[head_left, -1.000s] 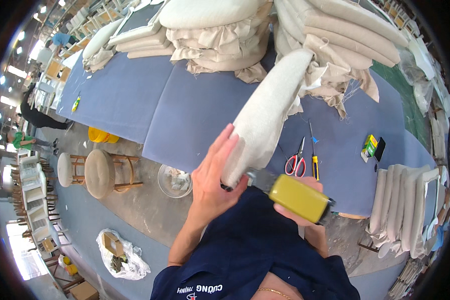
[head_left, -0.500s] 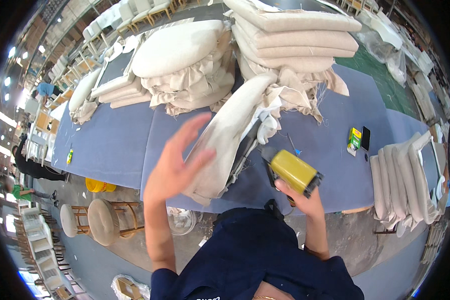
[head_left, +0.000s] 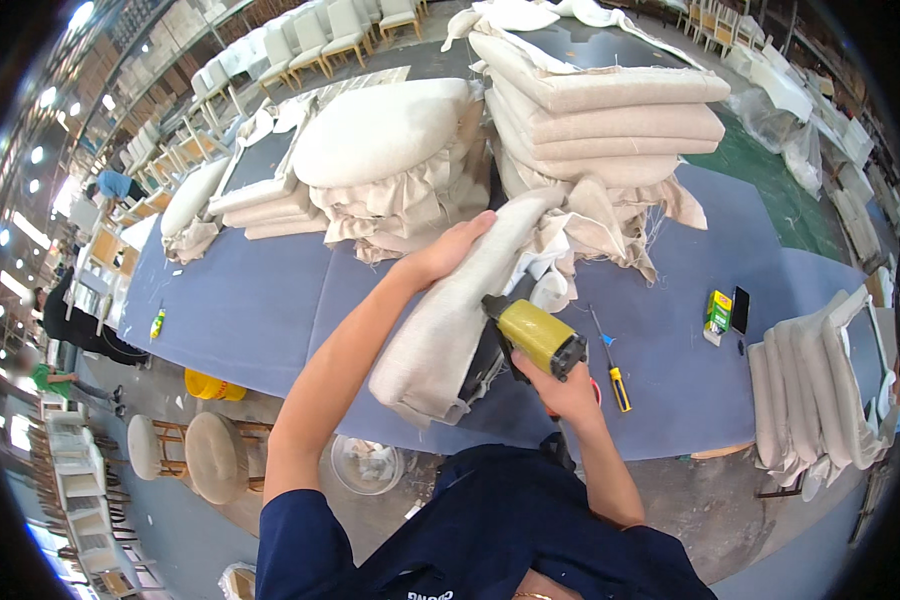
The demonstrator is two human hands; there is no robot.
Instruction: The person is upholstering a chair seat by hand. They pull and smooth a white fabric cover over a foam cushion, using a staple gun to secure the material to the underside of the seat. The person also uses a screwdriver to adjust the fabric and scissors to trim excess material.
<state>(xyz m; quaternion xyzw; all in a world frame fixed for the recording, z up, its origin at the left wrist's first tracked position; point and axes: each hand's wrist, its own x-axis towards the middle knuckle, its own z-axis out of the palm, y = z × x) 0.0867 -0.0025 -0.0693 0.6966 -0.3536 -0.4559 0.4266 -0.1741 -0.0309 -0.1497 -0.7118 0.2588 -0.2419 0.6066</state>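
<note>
The person wears a dark blue shirt (head_left: 530, 510) with short sleeves (head_left: 305, 540) and white letters (head_left: 430, 595) in front, plus a thin gold chain (head_left: 533, 596). The left hand (head_left: 452, 250) and right hand (head_left: 562, 388) are bare.

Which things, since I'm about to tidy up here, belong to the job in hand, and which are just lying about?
In the job, it seems:
cushion, under the left hand
yellow tool, in the right hand
stacked cushions, perhaps

Lying about, probably:
screwdriver
phone
small box
yellow bucket
</note>
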